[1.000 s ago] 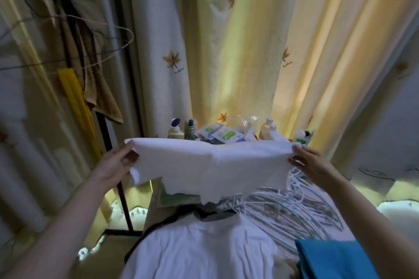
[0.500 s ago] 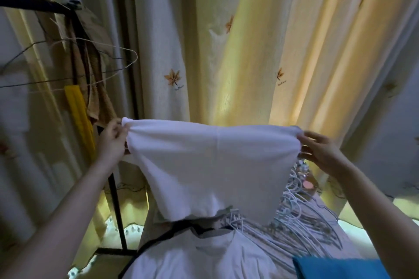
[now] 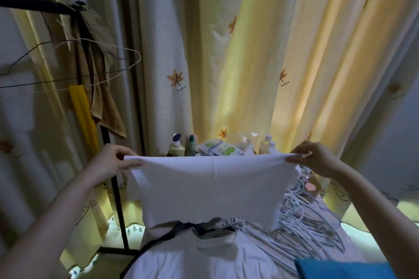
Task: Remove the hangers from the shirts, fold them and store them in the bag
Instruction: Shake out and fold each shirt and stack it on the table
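Your left hand (image 3: 108, 163) and right hand (image 3: 317, 158) each pinch a top corner of the white shirt (image 3: 210, 188), apparently folded double, stretched in mid-air above a second shirt (image 3: 204, 256); hangers (image 3: 313, 233) lie piled right.

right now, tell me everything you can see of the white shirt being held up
The white shirt looks like soft plain fabric, folded into a wide band with a faint vertical crease at its middle. It hangs in the air, top edge stretched taut, lower edge loose and uneven. The left hand pinches its top left corner, the right hand its top right one.
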